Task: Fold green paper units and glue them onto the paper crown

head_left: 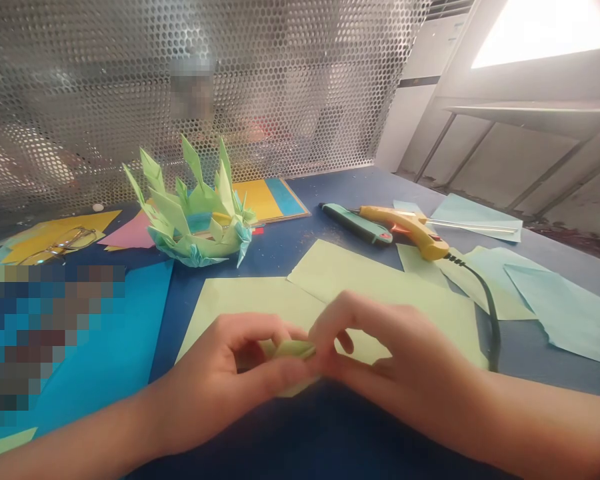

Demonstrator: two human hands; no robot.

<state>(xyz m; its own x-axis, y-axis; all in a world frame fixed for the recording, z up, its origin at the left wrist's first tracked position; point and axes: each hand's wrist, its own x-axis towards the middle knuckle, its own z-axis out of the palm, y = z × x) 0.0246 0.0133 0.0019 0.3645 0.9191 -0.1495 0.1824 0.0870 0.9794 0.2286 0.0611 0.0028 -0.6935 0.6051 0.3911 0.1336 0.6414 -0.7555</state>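
Note:
A small folded piece of green paper (294,348) is held between my two hands, low over the near part of the blue table. My left hand (250,363) grips its left side, thumb in front and fingers behind. At its right end, my right hand (365,347) pinches the paper between thumb and index finger. The fingers cover much of the fold. Light green sheets (360,280) lie flat just behind and beneath my hands. Farther back stands a ring of folded paper (195,227) with pointed green pieces and light blue ones.
A yellow glue gun (405,223) with a black cord (490,300) lies beside a green utility knife (357,225). Pale blue sheets (570,307) spread at right. Eyeglasses (63,247) rest on yellow paper at left, near a bright blue sheet (125,333). A perforated metal panel (280,87) rises behind.

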